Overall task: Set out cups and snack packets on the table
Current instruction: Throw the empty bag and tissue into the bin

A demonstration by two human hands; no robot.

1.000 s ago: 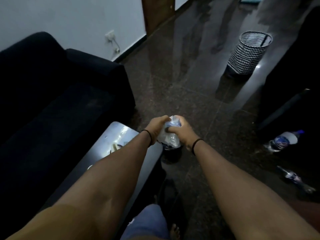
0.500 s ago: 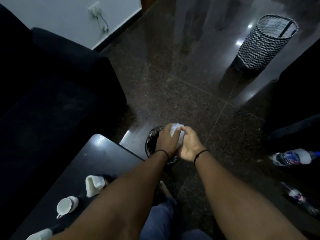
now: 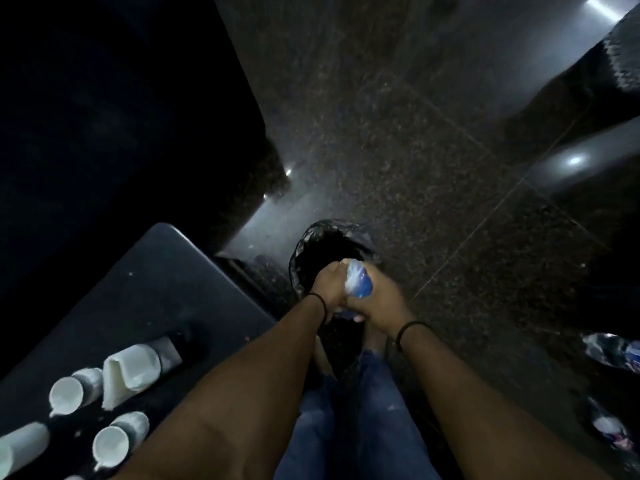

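Left hand (image 3: 327, 285) and right hand (image 3: 377, 303) both grip a crumpled packet (image 3: 358, 284) over a black bin (image 3: 311, 244). White cups (image 3: 67, 391) lie on the desk (image 3: 156, 289), near left.

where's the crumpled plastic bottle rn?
Head view, centre: the crumpled plastic bottle is held between the left hand and right hand, over the black-lined bin just right of the table.

White cups (image 3: 67, 393) lying tipped on dark table (image 3: 156, 289); crumpled blue-white packet (image 3: 358, 282) above bin.
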